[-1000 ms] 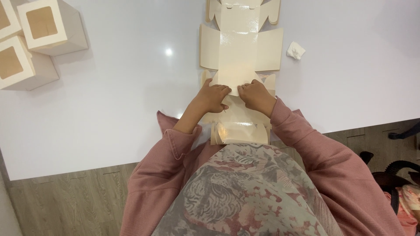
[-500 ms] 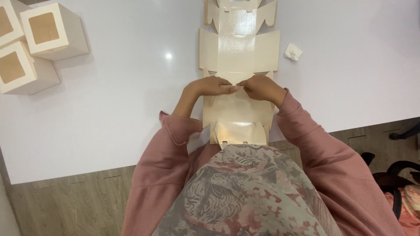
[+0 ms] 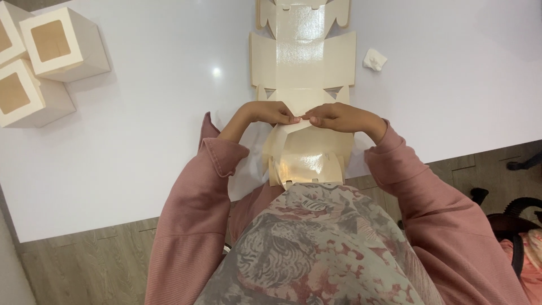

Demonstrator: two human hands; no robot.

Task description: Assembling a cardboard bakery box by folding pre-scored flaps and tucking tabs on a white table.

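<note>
A flat, unfolded cream cardboard box blank (image 3: 303, 59) lies lengthwise on the white table (image 3: 147, 147), its near end hanging over the table edge toward my body. My left hand (image 3: 268, 113) and my right hand (image 3: 337, 117) meet fingertip to fingertip over the middle of the blank. Both pinch a panel of the card there, and the panel is bent up along a crease. My pink sleeves cover both forearms.
Three assembled cream boxes with square windows (image 3: 59, 45) stand at the far left corner of the table. A small crumpled white scrap (image 3: 374, 59) lies to the right of the blank. Wooden floor and part of a dark chair base (image 3: 508, 209) show below the table edge.
Both hands have moved away from me along the blank, from its near section up to its middle, and now lift a panel there.
</note>
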